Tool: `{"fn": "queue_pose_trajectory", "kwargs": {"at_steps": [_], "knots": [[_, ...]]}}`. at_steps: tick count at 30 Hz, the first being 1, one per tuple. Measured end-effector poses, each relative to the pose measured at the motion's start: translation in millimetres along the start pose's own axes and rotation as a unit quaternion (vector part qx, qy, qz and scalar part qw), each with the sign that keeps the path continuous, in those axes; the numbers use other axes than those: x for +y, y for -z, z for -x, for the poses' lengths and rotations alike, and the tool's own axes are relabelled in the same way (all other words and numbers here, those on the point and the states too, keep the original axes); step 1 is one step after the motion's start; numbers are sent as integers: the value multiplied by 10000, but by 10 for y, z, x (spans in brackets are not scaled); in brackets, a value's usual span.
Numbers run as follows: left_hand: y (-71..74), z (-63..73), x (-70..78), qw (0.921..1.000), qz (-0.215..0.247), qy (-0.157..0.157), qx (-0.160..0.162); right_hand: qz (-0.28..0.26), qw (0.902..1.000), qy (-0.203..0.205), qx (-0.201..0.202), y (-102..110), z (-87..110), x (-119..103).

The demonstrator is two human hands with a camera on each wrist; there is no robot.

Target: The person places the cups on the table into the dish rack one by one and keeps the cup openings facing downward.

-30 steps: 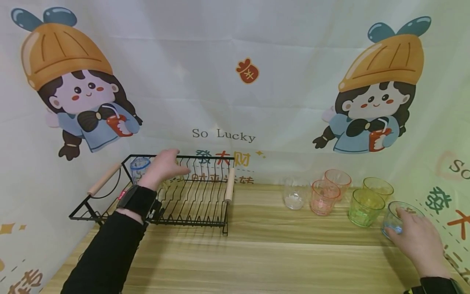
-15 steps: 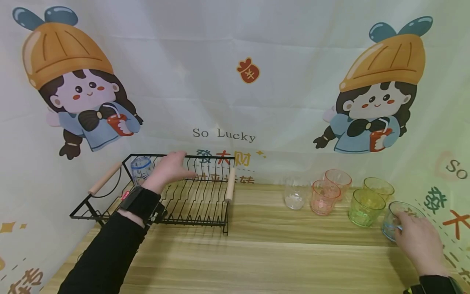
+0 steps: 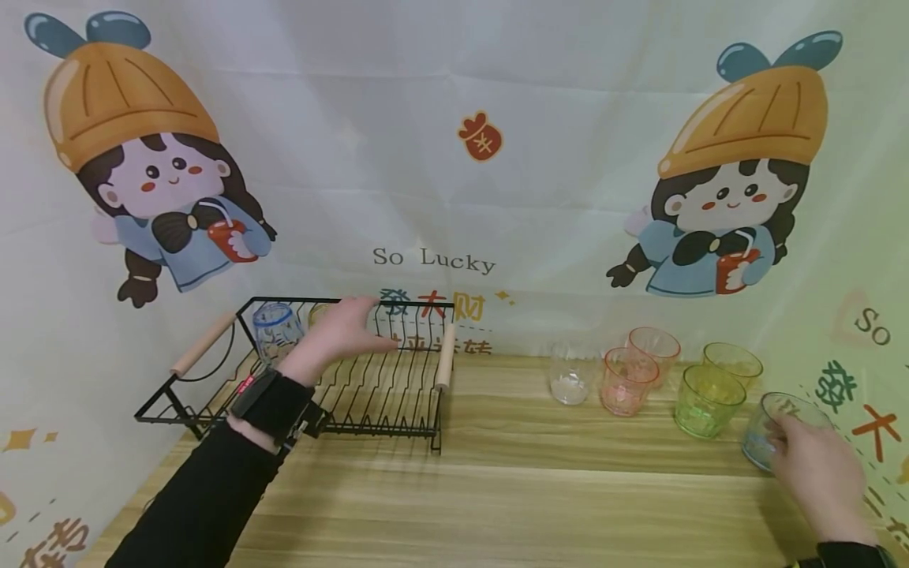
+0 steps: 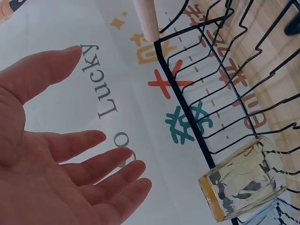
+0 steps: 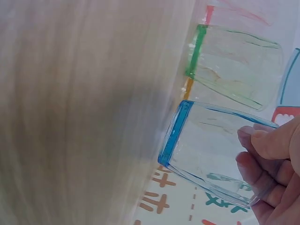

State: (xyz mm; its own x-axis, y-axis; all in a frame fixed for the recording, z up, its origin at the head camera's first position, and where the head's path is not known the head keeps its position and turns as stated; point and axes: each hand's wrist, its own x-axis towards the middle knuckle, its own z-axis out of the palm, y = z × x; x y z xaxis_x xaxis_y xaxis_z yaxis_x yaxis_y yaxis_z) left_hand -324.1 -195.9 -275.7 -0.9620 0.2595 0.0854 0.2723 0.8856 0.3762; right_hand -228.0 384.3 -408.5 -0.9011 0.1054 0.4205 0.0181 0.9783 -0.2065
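Observation:
My right hand point(image 3: 820, 473) grips the wall of a blue-tinted glass point(image 3: 758, 442) at the right end of a group of glasses. In the right wrist view, thumb and fingers pinch the glass near its rim, with its thick blue base point(image 5: 175, 133) at the far end from the hand. My left hand point(image 3: 341, 330) hovers over a black wire dish rack point(image 3: 383, 432), its fingers spread and holding nothing. Upside down in the rack stand a blue glass point(image 3: 273, 323) and a yellow glass point(image 4: 248, 180), which the left hand partly hides in the head view.
Beside the right hand stand a green glass point(image 3: 706, 406), a yellow glass point(image 3: 738, 363), two pink glasses, the nearer pink glass point(image 3: 628, 386) in front, and a colourless glass point(image 3: 570, 383). Wooden handles point(image 3: 444, 359) top the rack's sides. A printed cloth point(image 3: 426, 173) hangs behind the table.
My right fingers have closed on the blue glass, which has shifted slightly to the right. My left hand has moved a little to the right over the rack, uncovering more of the glasses there.

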Motion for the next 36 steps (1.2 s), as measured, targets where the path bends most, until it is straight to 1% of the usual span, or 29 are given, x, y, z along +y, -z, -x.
{"fn": "queue_pose_trajectory", "kwargs": {"at_steps": [3, 5, 7, 11, 14, 18, 23, 30, 36], "knots": [[7, 30, 35, 9999, 111, -39, -17, -21, 9996, 70, 288, 28, 25, -35], [12, 47, 58, 9999, 117, -72, -29, -35, 9991, 124, 408, 56, 35, -54], [14, 63, 82, 9999, 105, -93, -50, -75, 9988, 171, 455, 88, 40, -75], [11, 91, 112, 9998, 91, -133, -77, -180, 9990, 199, 357, 161, 51, -139], [6, 107, 128, 9998, 120, -175, -65, -263, 9985, 254, 399, 210, 65, -199], [-7, 129, 149, 9995, 153, -253, -104, -368, 9972, 330, 567, 266, 95, -268], [-34, 159, 161, 9992, 201, -293, -158, -508, 9957, 416, 657, 323, 143, -336], [-47, 193, 170, 9988, 277, -376, -130, -396, 9938, 592, 857, 415, 143, -451], [-46, 192, 204, 9980, 388, -495, -45, -492, 9896, 751, 1120, 519, 152, -596]]}}
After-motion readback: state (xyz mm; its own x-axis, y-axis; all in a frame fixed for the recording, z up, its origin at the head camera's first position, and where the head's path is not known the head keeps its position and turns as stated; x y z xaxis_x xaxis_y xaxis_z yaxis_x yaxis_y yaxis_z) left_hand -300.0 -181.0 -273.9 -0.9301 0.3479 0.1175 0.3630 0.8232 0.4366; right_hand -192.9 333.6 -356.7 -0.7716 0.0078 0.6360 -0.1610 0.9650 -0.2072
